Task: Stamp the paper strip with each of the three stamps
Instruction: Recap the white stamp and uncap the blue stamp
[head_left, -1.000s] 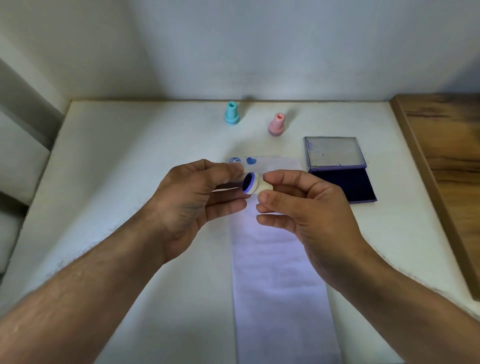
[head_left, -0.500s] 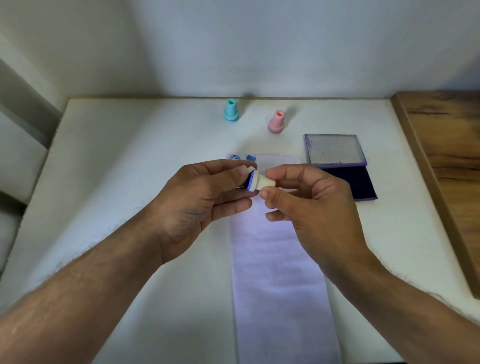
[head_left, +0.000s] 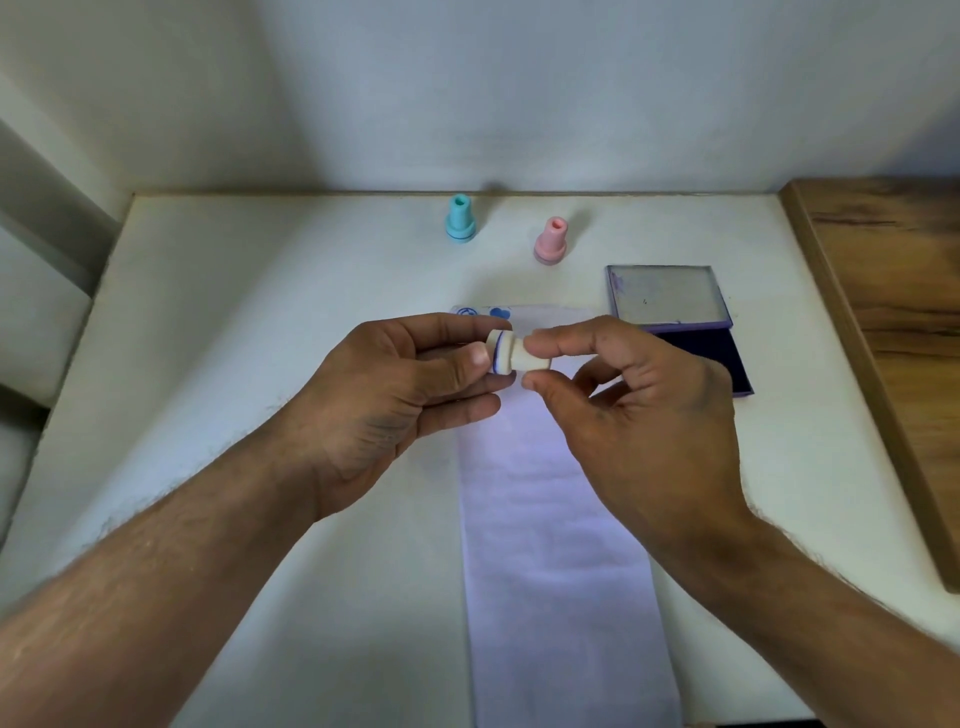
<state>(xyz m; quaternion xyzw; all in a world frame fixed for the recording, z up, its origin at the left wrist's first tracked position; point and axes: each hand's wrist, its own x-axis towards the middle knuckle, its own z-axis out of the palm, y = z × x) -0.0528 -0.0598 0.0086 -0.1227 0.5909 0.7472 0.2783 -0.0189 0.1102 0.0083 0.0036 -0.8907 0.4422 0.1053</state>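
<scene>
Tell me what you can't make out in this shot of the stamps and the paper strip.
- Head view: the printing face of the cream stamp is turned toward the left hand and hidden by its fingers.
- Head view: the right hand covers part of the open dark blue ink pad.
- Head view: the two blue prints on the white paper strip are too small to read.
- The strip's near end is cut off by the bottom edge.
</scene>
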